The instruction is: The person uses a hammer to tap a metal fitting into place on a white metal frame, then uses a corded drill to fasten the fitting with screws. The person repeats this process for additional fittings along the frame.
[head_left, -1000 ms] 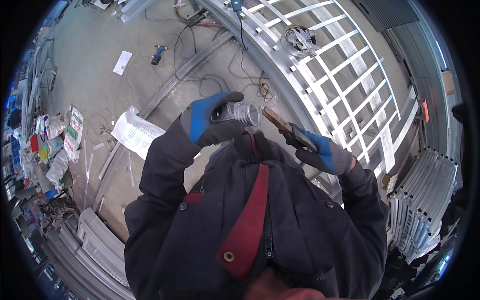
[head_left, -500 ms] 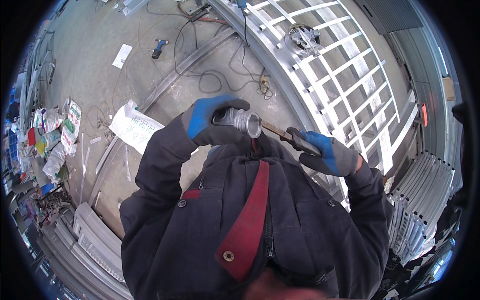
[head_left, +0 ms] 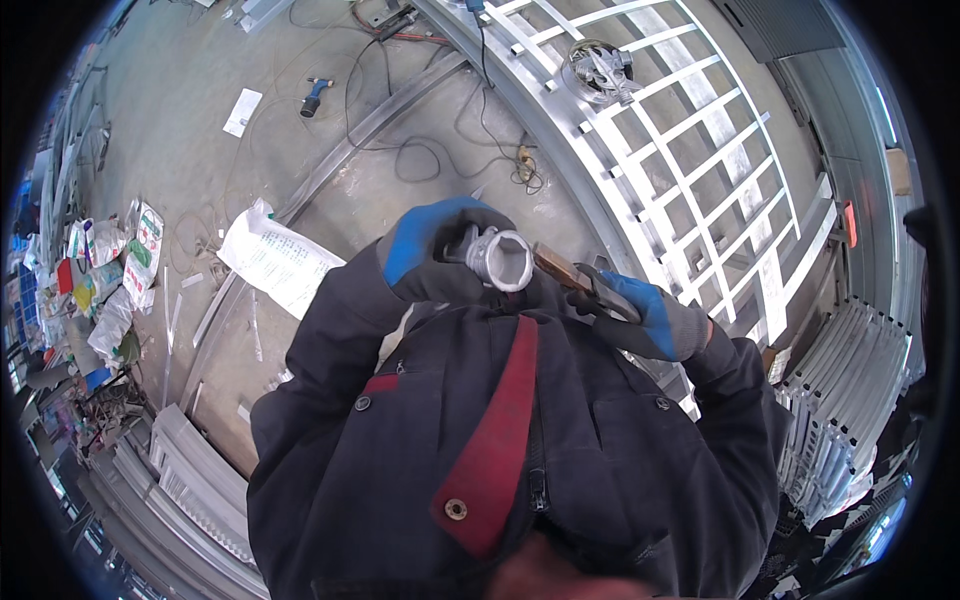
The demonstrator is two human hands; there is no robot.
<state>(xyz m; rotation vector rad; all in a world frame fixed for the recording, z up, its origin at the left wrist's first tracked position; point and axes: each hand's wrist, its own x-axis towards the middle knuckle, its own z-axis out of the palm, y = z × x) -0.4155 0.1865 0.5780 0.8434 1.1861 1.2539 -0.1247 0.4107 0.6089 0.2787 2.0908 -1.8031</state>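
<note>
My left hand point(head_left: 437, 252), in a blue and grey glove, is closed around a silver metal pipe fitting point(head_left: 505, 262). The fitting's round open end faces right and up towards me. In my gloved right hand point(head_left: 645, 312) is what looks like a file point(head_left: 563, 268), with a flat, rusty brown blade and a grey handle. Its tip is just right of the fitting's rim; whether it touches cannot be made out. Both hands are in front of my dark jacket, above the floor.
A round container of silver metal parts point(head_left: 600, 72) rests on a silver metal lattice frame point(head_left: 690, 150). On the floor lie cables point(head_left: 420, 165), a blue power tool point(head_left: 316, 97) and a written sheet point(head_left: 280, 258). Plastic bags point(head_left: 120, 270) are heaped at left; metal profiles point(head_left: 845, 400) are stacked at right.
The file's tip has come out of the fitting's opening to its right. My left hand has shifted slightly right, and the fitting's open end has turned more towards me.
</note>
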